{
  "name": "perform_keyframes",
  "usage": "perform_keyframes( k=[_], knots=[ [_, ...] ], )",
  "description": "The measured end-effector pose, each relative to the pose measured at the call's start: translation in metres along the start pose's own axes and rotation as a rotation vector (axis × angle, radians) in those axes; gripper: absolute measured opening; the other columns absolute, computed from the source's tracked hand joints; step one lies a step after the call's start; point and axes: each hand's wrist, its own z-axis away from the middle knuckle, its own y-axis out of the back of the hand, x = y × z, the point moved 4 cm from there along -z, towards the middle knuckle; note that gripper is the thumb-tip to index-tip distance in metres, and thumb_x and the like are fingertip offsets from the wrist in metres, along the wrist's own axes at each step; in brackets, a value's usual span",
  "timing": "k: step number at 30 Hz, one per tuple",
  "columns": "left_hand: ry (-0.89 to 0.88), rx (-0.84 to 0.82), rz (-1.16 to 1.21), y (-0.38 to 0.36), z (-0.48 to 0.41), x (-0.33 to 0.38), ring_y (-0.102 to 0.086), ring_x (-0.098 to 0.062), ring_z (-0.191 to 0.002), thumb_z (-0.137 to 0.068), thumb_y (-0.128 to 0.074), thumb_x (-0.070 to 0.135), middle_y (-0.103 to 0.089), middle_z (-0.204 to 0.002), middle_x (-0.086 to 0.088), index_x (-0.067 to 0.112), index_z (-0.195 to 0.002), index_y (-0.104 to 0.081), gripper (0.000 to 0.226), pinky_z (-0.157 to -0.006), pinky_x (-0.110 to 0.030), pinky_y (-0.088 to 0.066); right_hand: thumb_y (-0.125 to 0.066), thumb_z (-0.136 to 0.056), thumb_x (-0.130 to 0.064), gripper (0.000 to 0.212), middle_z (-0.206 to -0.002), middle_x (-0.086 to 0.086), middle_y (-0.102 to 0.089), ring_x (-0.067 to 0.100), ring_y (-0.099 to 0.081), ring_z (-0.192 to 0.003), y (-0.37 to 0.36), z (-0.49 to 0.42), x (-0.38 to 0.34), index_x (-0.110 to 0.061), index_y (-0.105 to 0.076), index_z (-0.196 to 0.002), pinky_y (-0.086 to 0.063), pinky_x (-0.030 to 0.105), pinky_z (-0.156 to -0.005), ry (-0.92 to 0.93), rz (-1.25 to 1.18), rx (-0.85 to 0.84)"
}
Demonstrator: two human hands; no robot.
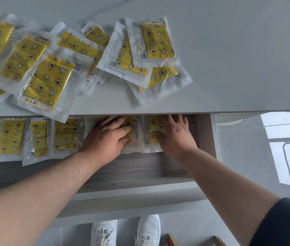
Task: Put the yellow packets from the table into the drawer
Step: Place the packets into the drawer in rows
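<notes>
A loose heap of yellow packets (pixel 48 75) sprawls over the white worktop (pixel 229 59) from the left edge to the middle, one of them overhanging the front edge. Beneath it the open drawer (pixel 140 167) holds a row of three packets (pixel 39 137) side by side at its left. Next along, the person's left grip (pixel 108 135) lies flat with fingers spread, pressing on a fourth packet (pixel 129 121) without clasping it, and just beside it the right grip (pixel 174 135), equally flat, presses on a fifth packet (pixel 152 124) near the drawer's right wall.
</notes>
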Motion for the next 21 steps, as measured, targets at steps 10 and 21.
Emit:
perform_keyframes(
  k=[10,21],
  knots=[
    [-0.021,-0.009,-0.013,0.004,0.004,-0.002,-0.050,-0.035,-0.124,-0.077,-0.074,0.012,-0.056,-0.134,-0.012,0.011,-0.119,-0.065,0.043,-0.097,-0.057,-0.044,-0.053,-0.093,-0.039,0.054,-0.142,0.008,-0.028,0.031,-0.023,-0.131,0.007,0.005,0.008,-0.028,-0.036,-0.143,-0.030,0.046,-0.109,0.017,0.008,-0.019],
    [-0.011,-0.042,-0.085,0.007,0.008,0.002,-0.050,-0.033,-0.125,-0.084,-0.049,0.033,-0.055,-0.135,-0.011,0.013,-0.122,-0.063,0.045,-0.099,-0.053,-0.040,-0.058,-0.088,-0.043,0.055,-0.143,0.014,-0.033,0.037,-0.024,-0.134,0.007,0.018,0.009,-0.027,-0.046,-0.139,-0.034,0.051,-0.107,0.150,0.157,0.016]
  ],
)
